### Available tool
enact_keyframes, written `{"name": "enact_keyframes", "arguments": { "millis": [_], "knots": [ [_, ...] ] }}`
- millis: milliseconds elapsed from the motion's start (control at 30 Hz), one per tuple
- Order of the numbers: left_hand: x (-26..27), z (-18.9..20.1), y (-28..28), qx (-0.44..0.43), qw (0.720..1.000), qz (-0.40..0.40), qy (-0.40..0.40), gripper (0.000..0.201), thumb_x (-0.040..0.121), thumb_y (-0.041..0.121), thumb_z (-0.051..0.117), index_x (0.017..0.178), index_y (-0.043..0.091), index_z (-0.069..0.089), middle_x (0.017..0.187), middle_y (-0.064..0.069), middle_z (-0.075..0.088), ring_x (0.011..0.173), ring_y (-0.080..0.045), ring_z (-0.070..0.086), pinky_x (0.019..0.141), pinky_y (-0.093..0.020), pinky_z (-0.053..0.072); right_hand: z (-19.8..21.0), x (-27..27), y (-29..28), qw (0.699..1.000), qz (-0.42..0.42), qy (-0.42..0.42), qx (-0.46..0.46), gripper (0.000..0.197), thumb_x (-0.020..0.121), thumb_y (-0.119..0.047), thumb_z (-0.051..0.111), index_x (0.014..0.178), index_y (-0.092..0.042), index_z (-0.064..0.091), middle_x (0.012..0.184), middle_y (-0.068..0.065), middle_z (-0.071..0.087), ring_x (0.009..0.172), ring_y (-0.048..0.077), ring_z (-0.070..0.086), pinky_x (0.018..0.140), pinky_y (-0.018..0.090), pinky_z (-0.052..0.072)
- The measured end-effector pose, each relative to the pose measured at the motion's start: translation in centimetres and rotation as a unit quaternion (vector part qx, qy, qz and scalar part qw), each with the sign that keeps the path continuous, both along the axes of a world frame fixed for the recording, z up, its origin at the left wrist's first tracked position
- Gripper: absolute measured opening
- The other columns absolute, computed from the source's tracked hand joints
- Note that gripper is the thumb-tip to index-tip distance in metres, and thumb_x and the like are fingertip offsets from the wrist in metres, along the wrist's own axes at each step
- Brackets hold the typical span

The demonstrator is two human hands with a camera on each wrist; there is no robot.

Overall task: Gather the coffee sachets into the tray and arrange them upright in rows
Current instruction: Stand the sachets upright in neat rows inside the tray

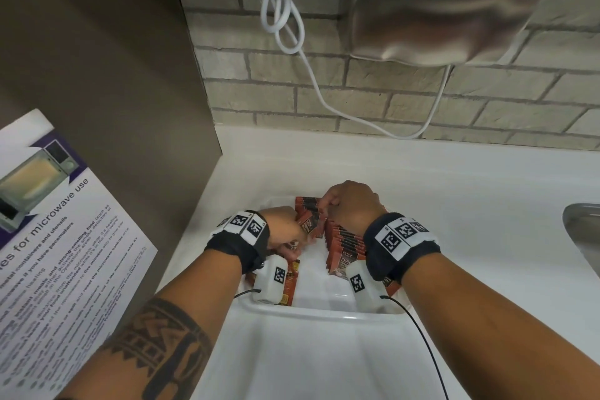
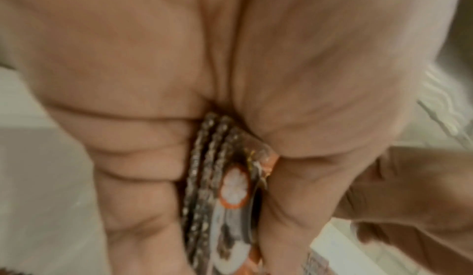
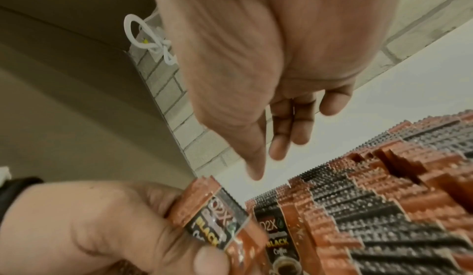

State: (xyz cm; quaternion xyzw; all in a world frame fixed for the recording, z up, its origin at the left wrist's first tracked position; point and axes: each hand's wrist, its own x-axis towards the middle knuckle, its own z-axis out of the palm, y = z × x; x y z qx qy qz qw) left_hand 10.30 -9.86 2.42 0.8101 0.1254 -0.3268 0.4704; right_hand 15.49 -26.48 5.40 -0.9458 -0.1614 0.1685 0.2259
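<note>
Pinching a small bunch of coffee sachets (image 3: pixel 220 224) between thumb and curled fingers, the left hand (image 1: pixel 285 230) hovers over the white tray (image 1: pixel 321 312), while the right hand (image 1: pixel 350 201) hangs beside it with fingers relaxed, gripping nothing. Below, a long row of upright sachets (image 1: pixel 344 243) fills the tray's right side, and a few lie at its left. The tray sits on the white desk (image 1: pixel 454 237) near a sink (image 1: pixel 581 227).

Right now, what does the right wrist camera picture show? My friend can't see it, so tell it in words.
The left hand grips a small bunch of orange-and-black coffee sachets beside a long upright row of sachets. Above them the right hand hangs with fingers pointing down, holding nothing. Behind are a brick wall and a looped white cord.
</note>
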Motion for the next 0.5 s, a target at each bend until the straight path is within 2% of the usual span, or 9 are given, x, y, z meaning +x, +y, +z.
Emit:
{"name": "enact_keyframes", "arguments": {
  "millis": [33, 100, 133, 200, 300, 367, 500],
  "knots": [
    [-0.2, 0.1, 0.3, -0.048, 0.999, 0.023, -0.011, 0.022, 0.092, 0.015, 0.072, 0.11, 0.003, 0.068, 0.098, -0.012, 0.074, 0.093, -0.026, 0.073, 0.085, -0.034, 0.061, 0.1, -0.1, -0.2, 0.999, 0.009, 0.016, 0.029, 0.022, 0.087, -0.019, 0.058, 0.08, -0.033, 0.073, 0.088, -0.018, 0.069, 0.096, 0.012, 0.062, 0.092, 0.035, 0.049],
    [-0.5, 0.5, 0.7, -0.146, 0.986, 0.074, -0.03, 0.023, 0.091, 0.012, 0.074, 0.112, 0.004, 0.068, 0.1, -0.008, 0.074, 0.094, -0.021, 0.072, 0.083, -0.029, 0.06, 0.5, -0.6, -0.5, 0.995, 0.03, 0.051, 0.075, 0.011, 0.091, -0.027, 0.064, 0.095, -0.029, 0.074, 0.093, -0.016, 0.069, 0.094, 0.009, 0.062, 0.078, 0.023, 0.048],
    [-0.7, 0.6, 0.7, -0.182, 0.978, 0.089, -0.039, 0.024, 0.09, 0.011, 0.074, 0.113, 0.005, 0.068, 0.1, -0.007, 0.073, 0.094, -0.019, 0.071, 0.081, -0.028, 0.06, 0.6, -0.7, -0.6, 0.994, 0.037, 0.057, 0.088, 0.014, 0.091, -0.03, 0.067, 0.102, -0.026, 0.074, 0.095, -0.013, 0.069, 0.093, 0.008, 0.062, 0.073, 0.02, 0.045],
    [-1.2, 0.6, 0.9, -0.222, 0.969, 0.095, -0.058, 0.029, 0.09, 0.011, 0.073, 0.118, 0.007, 0.067, 0.1, -0.004, 0.072, 0.095, -0.017, 0.07, 0.08, -0.027, 0.059, 0.6, -0.8, -0.8, 0.99, 0.023, 0.054, 0.129, 0.018, 0.09, -0.031, 0.072, 0.105, -0.022, 0.074, 0.095, -0.008, 0.07, 0.089, 0.008, 0.063, 0.07, 0.02, 0.043],
    [-1.6, 0.4, 1.3, -0.236, 0.965, 0.091, -0.061, 0.029, 0.094, 0.013, 0.069, 0.122, 0.007, 0.063, 0.095, -0.004, 0.071, 0.092, -0.019, 0.069, 0.08, -0.03, 0.059, 0.7, -0.7, -0.8, 0.982, -0.012, 0.042, 0.185, 0.011, 0.088, -0.028, 0.075, 0.095, -0.02, 0.075, 0.09, -0.002, 0.073, 0.081, 0.009, 0.063, 0.066, 0.02, 0.043],
    [-1.8, 0.3, 1.5, -0.233, 0.965, 0.095, -0.067, 0.027, 0.094, 0.013, 0.069, 0.119, 0.007, 0.063, 0.092, -0.004, 0.069, 0.085, -0.018, 0.066, 0.074, -0.029, 0.059, 0.8, -0.7, -0.7, 0.976, -0.025, 0.046, 0.21, 0.007, 0.087, -0.026, 0.077, 0.089, -0.02, 0.075, 0.086, 0.0, 0.074, 0.077, 0.009, 0.063, 0.068, 0.022, 0.045],
    [-2.3, 0.1, 1.9, -0.121, 0.987, 0.065, -0.08, 0.022, 0.093, 0.02, 0.073, 0.107, 0.006, 0.064, 0.082, -0.004, 0.069, 0.07, -0.016, 0.063, 0.063, -0.026, 0.056, 1.1, -0.5, -0.6, 0.974, -0.05, 0.026, 0.219, 0.005, 0.088, -0.023, 0.076, 0.084, -0.02, 0.075, 0.078, -0.007, 0.071, 0.074, 0.006, 0.062, 0.067, 0.019, 0.044]
  ]
}}
